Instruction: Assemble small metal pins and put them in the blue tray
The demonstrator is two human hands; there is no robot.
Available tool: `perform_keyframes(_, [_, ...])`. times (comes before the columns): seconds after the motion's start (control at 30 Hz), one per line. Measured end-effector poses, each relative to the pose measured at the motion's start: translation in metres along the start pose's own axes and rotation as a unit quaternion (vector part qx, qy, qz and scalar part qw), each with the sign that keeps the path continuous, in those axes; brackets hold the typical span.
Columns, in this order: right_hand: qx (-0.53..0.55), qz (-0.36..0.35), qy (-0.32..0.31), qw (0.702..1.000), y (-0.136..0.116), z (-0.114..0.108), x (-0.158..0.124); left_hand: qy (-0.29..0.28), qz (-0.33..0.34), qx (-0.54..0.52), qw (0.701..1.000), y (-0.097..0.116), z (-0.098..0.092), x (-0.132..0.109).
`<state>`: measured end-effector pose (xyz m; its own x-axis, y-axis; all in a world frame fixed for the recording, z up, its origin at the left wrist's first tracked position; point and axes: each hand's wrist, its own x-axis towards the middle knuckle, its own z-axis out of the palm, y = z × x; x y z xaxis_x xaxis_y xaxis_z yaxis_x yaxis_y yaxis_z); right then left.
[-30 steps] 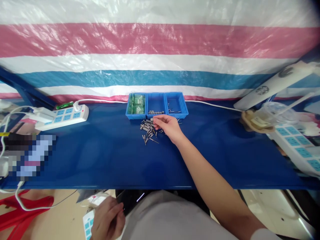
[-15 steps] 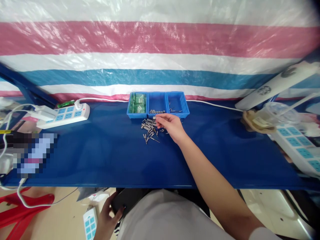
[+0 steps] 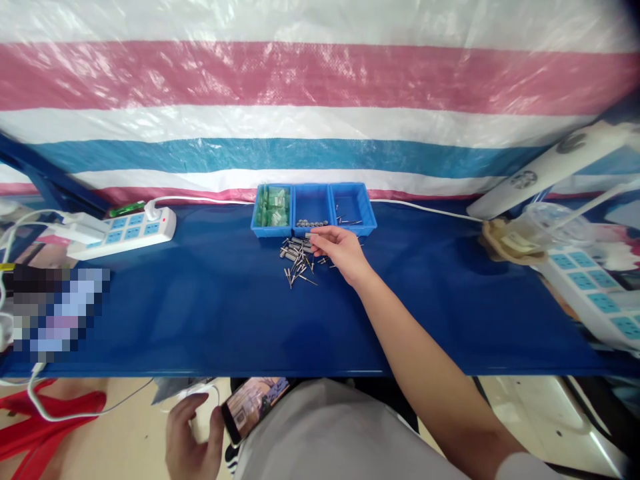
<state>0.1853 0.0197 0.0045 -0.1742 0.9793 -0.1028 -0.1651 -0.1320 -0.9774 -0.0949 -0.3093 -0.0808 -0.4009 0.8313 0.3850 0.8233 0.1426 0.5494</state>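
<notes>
My right hand [image 3: 341,251] reaches across the blue table [image 3: 210,307] and pinches a small metal cylinder at its fingertips, just in front of the middle blue bin [image 3: 312,212]. A pile of small metal pins and cylinders [image 3: 298,259] lies on the table left of that hand. The left bin [image 3: 273,210] holds green parts, the right bin [image 3: 353,211] a few pins. My left hand [image 3: 193,433] is low below the table edge, its fingers round a lit phone [image 3: 255,401].
A white power strip [image 3: 125,231] with a plugged cable lies at the back left. Another power strip [image 3: 595,297], a clear plastic bag [image 3: 553,230] and a white lamp arm [image 3: 550,167] crowd the right side. A striped tarp [image 3: 320,100] backs the table. A red stool [image 3: 45,420] stands at lower left.
My left hand has brought the phone up, its lit screen now showing. My right hand lifted slightly from the pile toward the middle bin with a metal piece pinched.
</notes>
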Motion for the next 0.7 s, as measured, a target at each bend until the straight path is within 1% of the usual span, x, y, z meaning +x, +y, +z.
perform_keyframes(0.03, [-0.012,0.0,0.004,1.0,0.001,0.0,0.001,0.051,0.092,-0.028,0.994,0.008,-0.005,0.013])
perform_keyframes(0.07, [-0.021,-0.001,0.009,1.0,0.002,0.0,0.001,0.054,0.177,-0.052,0.981,0.018,-0.01,0.028])
perform_keyframes(0.1, [-0.027,-0.001,0.012,1.0,0.003,0.0,0.001,0.045,0.245,-0.07,0.966,0.03,-0.013,0.043])
perform_keyframes(0.13, [-0.031,-0.001,0.014,0.999,0.003,0.0,0.001,0.035,0.295,-0.083,0.951,0.045,-0.014,0.059])
perform_keyframes(0.2, [-0.033,-0.002,0.016,0.999,0.003,0.0,0.002,0.032,0.336,-0.105,0.935,0.079,-0.01,0.093])
perform_keyframes(0.27, [-0.032,-0.002,0.018,0.999,0.002,0.0,0.002,0.027,0.338,-0.112,0.934,0.114,0.004,0.127])
perform_keyframes(0.3, [-0.03,-0.002,0.02,0.999,0.002,-0.001,0.002,0.023,0.329,-0.11,0.938,0.131,0.013,0.145])
perform_keyframes(0.33, [-0.026,-0.003,0.022,0.999,0.001,-0.001,0.002,0.005,0.321,-0.11,0.941,0.146,0.024,0.163])
perform_keyframes(0.4, [-0.016,-0.005,0.021,1.0,-0.001,-0.002,0.002,-0.053,0.298,-0.125,0.945,0.172,0.048,0.196])
perform_keyframes(0.47, [-0.001,-0.01,0.018,1.0,-0.004,-0.002,0.001,-0.059,0.28,-0.152,0.946,0.19,0.072,0.226])
perform_keyframes(0.5, [0.008,-0.013,0.019,1.0,-0.005,-0.002,0.001,-0.068,0.28,-0.16,0.944,0.196,0.084,0.238])
perform_keyframes(0.57, [0.024,-0.018,0.025,0.999,-0.008,-0.002,0.0,-0.11,0.289,-0.182,0.933,0.202,0.107,0.253])
perform_keyframes(0.63, [0.031,-0.02,0.028,0.999,-0.009,-0.002,0.0,-0.106,0.293,-0.227,0.923,0.2,0.125,0.257])
perform_keyframes(0.67, [0.032,-0.021,0.026,0.999,-0.009,-0.002,-0.001,-0.094,0.292,-0.25,0.918,0.198,0.133,0.255])
perform_keyframes(0.7, [0.032,-0.02,0.021,0.999,-0.009,-0.001,-0.001,-0.071,0.283,-0.269,0.918,0.195,0.139,0.252])
